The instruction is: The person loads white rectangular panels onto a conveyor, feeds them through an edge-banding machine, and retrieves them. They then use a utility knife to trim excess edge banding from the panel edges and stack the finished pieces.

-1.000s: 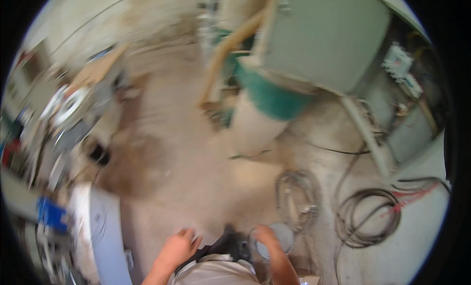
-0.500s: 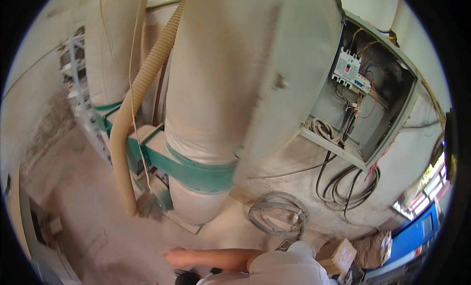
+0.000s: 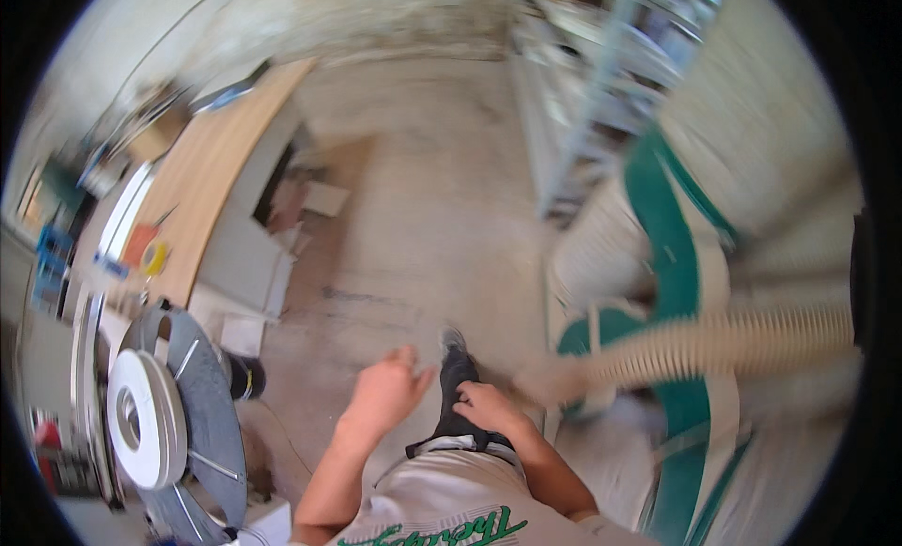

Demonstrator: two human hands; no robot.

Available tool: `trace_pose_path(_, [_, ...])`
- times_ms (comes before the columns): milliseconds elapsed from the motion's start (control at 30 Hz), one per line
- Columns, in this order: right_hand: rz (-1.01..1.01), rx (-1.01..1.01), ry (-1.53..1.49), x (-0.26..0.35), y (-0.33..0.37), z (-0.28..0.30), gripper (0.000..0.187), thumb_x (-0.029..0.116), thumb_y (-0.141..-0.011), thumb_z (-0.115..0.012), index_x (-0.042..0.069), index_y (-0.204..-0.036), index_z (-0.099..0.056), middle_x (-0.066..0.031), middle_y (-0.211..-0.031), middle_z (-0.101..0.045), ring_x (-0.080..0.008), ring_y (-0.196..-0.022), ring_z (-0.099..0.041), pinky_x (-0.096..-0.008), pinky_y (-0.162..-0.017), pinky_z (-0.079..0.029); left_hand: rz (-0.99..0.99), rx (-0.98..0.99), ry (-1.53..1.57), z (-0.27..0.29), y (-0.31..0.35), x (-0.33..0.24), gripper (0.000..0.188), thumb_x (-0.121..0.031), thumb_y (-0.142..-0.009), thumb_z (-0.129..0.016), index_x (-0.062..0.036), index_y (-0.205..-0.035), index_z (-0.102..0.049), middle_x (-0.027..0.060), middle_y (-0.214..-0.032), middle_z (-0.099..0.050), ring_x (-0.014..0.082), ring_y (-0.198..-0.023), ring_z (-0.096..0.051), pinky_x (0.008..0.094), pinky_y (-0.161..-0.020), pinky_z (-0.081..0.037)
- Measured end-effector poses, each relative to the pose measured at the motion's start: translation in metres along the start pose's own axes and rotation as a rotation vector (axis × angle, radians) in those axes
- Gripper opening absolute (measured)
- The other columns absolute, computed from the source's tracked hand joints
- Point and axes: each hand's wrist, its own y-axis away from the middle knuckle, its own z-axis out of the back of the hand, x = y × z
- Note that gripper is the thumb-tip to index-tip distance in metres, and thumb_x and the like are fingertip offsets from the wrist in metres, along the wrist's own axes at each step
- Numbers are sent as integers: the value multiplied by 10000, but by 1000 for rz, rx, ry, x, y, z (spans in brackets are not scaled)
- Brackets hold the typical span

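Observation:
My left hand hangs in front of my body, thumb apart from loosely curled fingers, with nothing visible in it. Close to my dark trousers, my right hand has its fingers apart and is also bare. I cannot tell whether it touches the cloth. A ribbed beige hose, blurred by motion, runs to the right of that hand, in front of a green band around large pale dust bags. One dark shoe shows on the floor ahead of me.
To the left stands a wood-topped desk with a yellow tape roll on it. Nearer is a grey disc-shaped reel carrying white rolls. Dusty floor leads to a far wall; a metal shelf stands at the far right.
My view has swung left, from the open electrical box and coiled cables to the desk and reel. Both my hands now show in front of me. The dust bags and hose have shifted to the right side.

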Motion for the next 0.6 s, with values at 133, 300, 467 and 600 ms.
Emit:
trace_pose_path(133, [-83,-27,117,39,-186,129,372,264,-922,-690,-20,-1155,-635,-266,-1071,-710,-472,-1015,-666,-519,-877,-540,120,229,-72,48,-142,33,374,-365,-966,-671,4,-1009,-622,249,-938,-697,432,-864,-704,512,-738,-569])
trace_pose_path(300, [91,-118,154,87,-374,327,410,233,-946,-699,-33,-1244,-605,-229,-1071,-737,-361,-1001,-725,-435,-873,-571,338,63,71,81,-288,61,368,-357,-959,-678,6,-963,-619,246,-917,-706,442,-841,-702,520,-742,-568])
trace_pose_path(467, [225,-112,25,110,-608,362,371,233,-950,-693,-19,-1213,-627,-201,-1021,-742,-341,-952,-725,-426,-842,-567,585,120,6,89,-420,213,402,-385,-959,-666,15,-996,-652,257,-955,-718,449,-890,-700,520,-787,-570])
trace_pose_path(600, [92,-103,173,-17,-783,355,222,195,-961,-654,19,-1091,-614,-184,-953,-713,-318,-834,-676,-431,-740,-526,542,226,66,82,-575,309,432,-399,-965,-647,25,-1043,-662,288,-990,-716,462,-946,-697,532,-838,-563])
